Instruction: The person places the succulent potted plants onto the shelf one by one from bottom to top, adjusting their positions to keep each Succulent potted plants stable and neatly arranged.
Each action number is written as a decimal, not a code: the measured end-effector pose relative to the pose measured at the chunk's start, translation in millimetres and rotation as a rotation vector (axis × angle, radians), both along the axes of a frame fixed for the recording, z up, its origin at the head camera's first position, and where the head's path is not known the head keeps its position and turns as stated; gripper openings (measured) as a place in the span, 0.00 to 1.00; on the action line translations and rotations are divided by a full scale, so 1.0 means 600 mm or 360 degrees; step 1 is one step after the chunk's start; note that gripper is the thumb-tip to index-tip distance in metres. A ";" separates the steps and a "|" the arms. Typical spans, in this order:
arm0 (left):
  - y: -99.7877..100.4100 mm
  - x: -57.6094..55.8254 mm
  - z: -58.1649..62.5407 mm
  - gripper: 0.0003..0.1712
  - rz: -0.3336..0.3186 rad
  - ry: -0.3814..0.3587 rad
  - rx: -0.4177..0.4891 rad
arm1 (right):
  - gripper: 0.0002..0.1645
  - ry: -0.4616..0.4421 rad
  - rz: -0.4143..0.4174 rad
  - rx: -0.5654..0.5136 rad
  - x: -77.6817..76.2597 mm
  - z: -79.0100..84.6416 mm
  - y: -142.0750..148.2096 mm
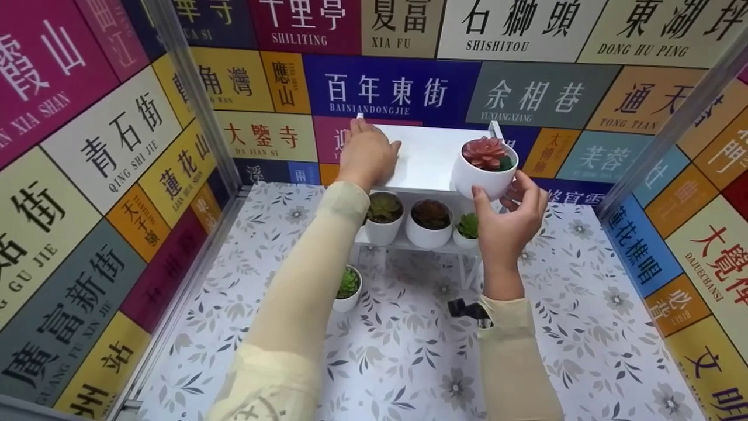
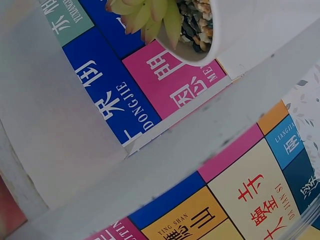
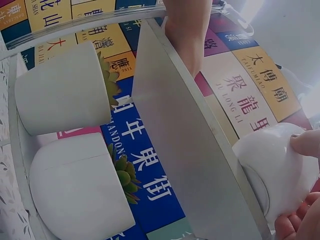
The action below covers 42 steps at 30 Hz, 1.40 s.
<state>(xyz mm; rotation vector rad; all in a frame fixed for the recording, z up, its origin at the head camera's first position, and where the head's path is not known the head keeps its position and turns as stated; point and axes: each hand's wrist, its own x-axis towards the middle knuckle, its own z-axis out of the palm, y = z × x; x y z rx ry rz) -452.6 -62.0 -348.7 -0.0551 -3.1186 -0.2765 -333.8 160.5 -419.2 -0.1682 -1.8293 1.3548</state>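
My right hand (image 1: 511,216) holds a white pot (image 1: 482,178) with a red succulent (image 1: 485,153) at the right end of a white tiered stand's top shelf (image 1: 423,155). In the right wrist view, thumb and fingers grip the pot (image 3: 272,170) from the side, its base close to the shelf edge. My left hand (image 1: 371,153) rests at the top shelf's left end, thumb held apart; its palm side is hidden. Below, the lower shelf bears a green succulent pot (image 1: 383,225), a dark reddish one (image 1: 429,228) and a small green one (image 1: 466,231).
Another green succulent pot (image 1: 347,289) stands on the floral tabletop (image 1: 397,351), partly behind my left sleeve. A black device (image 1: 467,310) is strapped at my right wrist. Colourful sign panels (image 1: 391,88) enclose the back and sides, with metal corner posts (image 1: 198,88).
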 end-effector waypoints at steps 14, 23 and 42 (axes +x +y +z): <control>0.000 0.001 0.002 0.50 0.0013 -0.0024 -0.0012 | 0.30 -0.0050 -0.0105 0.0030 -0.011 -0.009 -0.001; -0.001 0.002 0.002 0.50 0.0002 -0.0016 -0.0014 | 0.20 -0.0070 -0.0140 0.0024 -0.015 -0.010 0.002; 0.001 0.000 0.001 0.50 -0.0008 0.0022 -0.0020 | 0.16 0.0080 -0.0092 0.0048 -0.002 -0.040 -0.011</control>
